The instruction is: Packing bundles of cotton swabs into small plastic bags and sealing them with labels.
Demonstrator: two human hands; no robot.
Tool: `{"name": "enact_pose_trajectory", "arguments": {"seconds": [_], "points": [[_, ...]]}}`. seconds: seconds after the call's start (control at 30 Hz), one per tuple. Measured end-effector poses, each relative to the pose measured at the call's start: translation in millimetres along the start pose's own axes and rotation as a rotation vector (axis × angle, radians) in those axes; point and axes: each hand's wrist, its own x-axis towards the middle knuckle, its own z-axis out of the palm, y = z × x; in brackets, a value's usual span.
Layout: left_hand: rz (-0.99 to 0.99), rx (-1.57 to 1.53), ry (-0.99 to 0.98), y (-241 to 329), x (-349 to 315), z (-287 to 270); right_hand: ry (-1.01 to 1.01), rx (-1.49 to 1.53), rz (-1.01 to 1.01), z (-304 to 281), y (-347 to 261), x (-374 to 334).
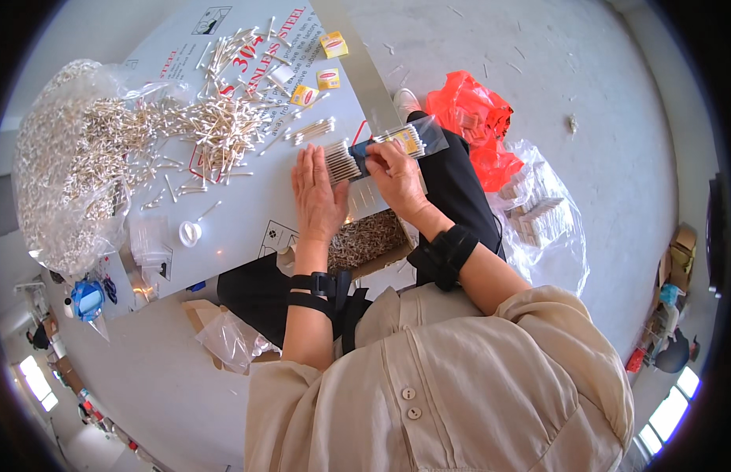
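Observation:
A row of cotton swabs (341, 163) lies side by side on the metal-topped table. My left hand (318, 197) rests along its left side, fingers stretched out and touching the swabs. At the row's other end is a dark blue flat piece (359, 155). Beside it my right hand (398, 181) pinches the near end of a clear plastic bag (434, 138); a yellow label card (407, 142) and white swab tips show in the bag. My right fingers partly cover where bag and blue piece meet. A smaller bunch of swabs (313, 130) lies just beyond.
Loose swabs (224, 130) spill from a large clear sack (66, 157) at left. Yellow cards (333, 45) lie far back; a small white tub (190, 233) stands nearer. Below the table edge sits a swab-filled box (369, 242). Red bags (471, 118) and a clear bag of packs (542, 212) lie right.

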Motion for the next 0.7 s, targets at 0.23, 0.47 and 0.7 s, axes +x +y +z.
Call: {"name": "enact_pose_trajectory", "arguments": {"seconds": [0.23,0.47,0.7], "points": [[-0.282,-0.758,0.324,5.9,14.4,14.8,0.094,0.466,-0.041,35.2,10.6,25.8],[-0.281,-0.9,0.384,14.3,22.8,26.1,0.054,0.366,-0.022,48.5,7.7,29.6],[-0.324,-0.797,0.378,-17.5,-12.1,2.0,0.104,0.456,0.011,9.2,20.7,21.1]]}}
